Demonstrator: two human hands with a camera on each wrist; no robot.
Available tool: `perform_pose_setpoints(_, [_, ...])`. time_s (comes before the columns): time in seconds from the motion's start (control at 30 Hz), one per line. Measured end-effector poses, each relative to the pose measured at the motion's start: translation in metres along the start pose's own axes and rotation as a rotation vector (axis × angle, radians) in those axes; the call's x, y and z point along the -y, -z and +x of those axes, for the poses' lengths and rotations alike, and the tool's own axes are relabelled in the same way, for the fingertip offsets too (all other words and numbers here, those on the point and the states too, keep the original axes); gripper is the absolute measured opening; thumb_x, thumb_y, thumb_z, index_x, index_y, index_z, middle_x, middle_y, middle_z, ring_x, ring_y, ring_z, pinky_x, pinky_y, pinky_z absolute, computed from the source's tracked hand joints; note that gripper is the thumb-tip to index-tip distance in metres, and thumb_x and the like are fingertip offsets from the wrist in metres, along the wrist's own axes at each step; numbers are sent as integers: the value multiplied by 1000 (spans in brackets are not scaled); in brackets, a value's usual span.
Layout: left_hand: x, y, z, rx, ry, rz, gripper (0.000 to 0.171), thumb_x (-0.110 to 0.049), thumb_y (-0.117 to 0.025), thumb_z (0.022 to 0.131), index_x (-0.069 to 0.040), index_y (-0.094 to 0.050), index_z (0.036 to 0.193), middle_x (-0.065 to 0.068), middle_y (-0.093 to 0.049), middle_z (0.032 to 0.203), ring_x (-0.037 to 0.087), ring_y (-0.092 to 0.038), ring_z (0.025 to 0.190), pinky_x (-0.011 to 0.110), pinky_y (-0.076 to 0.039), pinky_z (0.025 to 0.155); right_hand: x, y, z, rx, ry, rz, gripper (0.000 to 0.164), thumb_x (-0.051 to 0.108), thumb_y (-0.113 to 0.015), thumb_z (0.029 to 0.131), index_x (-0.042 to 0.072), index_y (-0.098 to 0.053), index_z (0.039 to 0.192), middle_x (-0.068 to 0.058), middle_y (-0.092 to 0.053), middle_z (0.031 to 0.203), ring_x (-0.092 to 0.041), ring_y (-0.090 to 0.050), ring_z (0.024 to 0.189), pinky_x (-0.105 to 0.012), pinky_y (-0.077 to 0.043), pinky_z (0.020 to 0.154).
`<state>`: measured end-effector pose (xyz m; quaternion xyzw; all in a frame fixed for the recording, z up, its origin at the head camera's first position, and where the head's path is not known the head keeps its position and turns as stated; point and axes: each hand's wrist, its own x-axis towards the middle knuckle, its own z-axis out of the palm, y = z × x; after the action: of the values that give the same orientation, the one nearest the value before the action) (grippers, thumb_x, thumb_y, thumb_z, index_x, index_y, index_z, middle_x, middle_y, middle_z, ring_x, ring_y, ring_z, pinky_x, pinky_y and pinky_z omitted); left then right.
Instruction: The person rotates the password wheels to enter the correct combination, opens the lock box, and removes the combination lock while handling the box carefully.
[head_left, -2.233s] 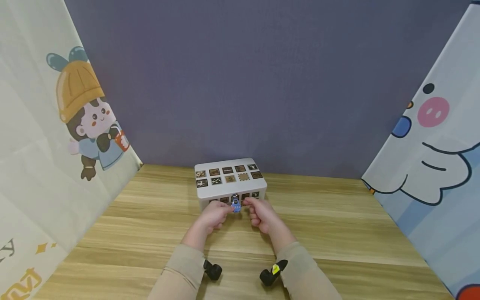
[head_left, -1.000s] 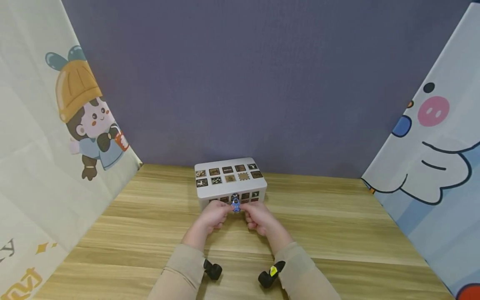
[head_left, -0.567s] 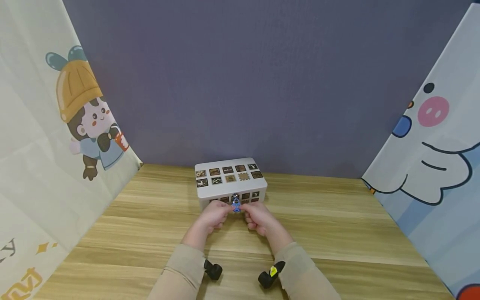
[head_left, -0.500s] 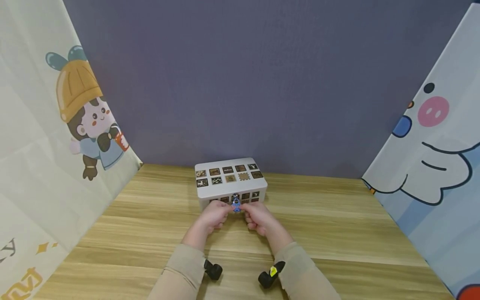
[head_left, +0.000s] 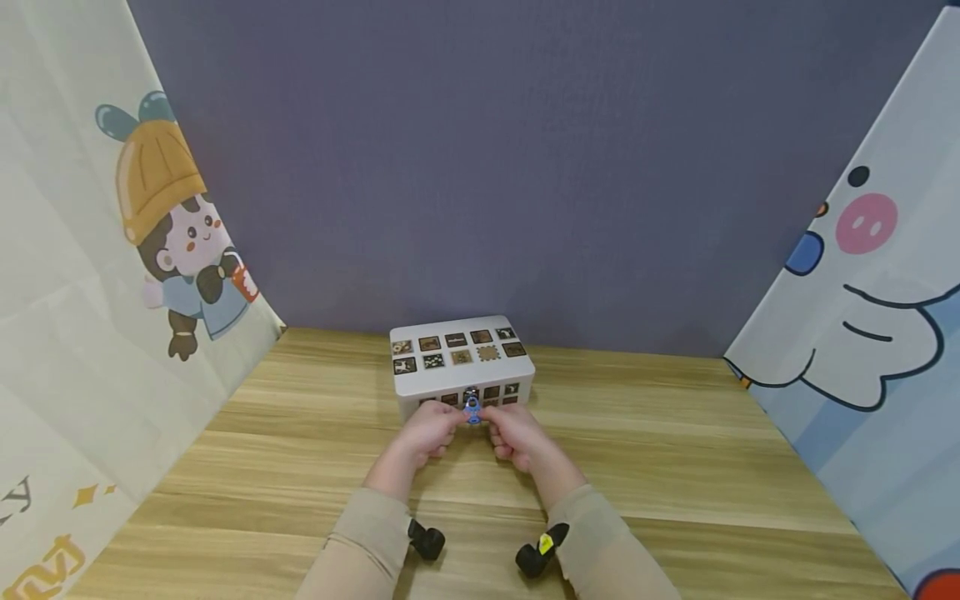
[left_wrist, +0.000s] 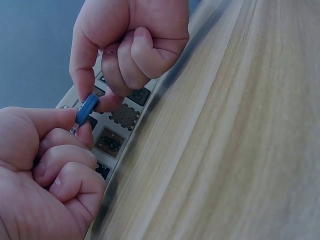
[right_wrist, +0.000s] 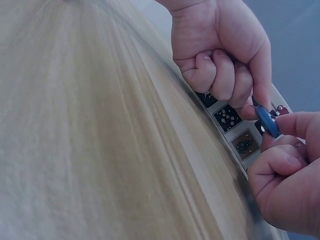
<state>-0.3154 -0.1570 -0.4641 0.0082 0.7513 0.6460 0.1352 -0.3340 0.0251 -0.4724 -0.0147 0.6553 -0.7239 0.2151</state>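
Observation:
A small blue padlock point(head_left: 472, 410) hangs at the metal clasp point(head_left: 471, 392) on the front of a white box point(head_left: 420, 383) decorated with brown square pictures. My left hand point(head_left: 429, 431) pinches the padlock's left edge between thumb and index finger, its other fingers curled in. From the opposite side my right hand point(head_left: 522, 435) pinches the right edge in the same way. The left wrist view shows the padlock point(left_wrist: 87, 110) edge-on between both pairs of fingertips. Fingers partly cover its body in every view, and whether its shackle is fastened cannot be made out.
The box stands with its lid down near the back of a wood-grain table point(head_left: 637, 450). Behind it rises a dark grey-blue panel point(head_left: 480, 167). Printed cartoon sheets flank the table at left point(head_left: 67, 275) and right point(head_left: 892, 350).
Over the last two seconds my right hand has shifted left onto the padlock and taken hold of its right edge. The left hand keeps its pinch, and the box stays in place.

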Motion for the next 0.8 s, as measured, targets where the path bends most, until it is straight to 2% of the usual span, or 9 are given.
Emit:
perform_pose_setpoints(0.37, [0, -1, 2, -2, 16, -4, 29, -21, -61, 101, 7, -67, 104, -8, -33, 53, 6, -29, 44, 19, -27, 39, -2, 0, 1, -13, -5, -25, 19, 20, -62, 96, 3, -58, 89, 7, -36, 56, -4, -28, 45, -18, -24, 40])
perform_pose_setpoints(0.8, [-1, -1, -1, -15, 10, 15, 28, -21, -62, 100, 5, -69, 109, -8, -36, 55, 6, -30, 46, 19, -30, 41, -1, -1, 1, -3, -15, -25, 20, 21, -61, 97, 4, -55, 86, 6, -36, 57, -4, -27, 45, -18, -24, 40])
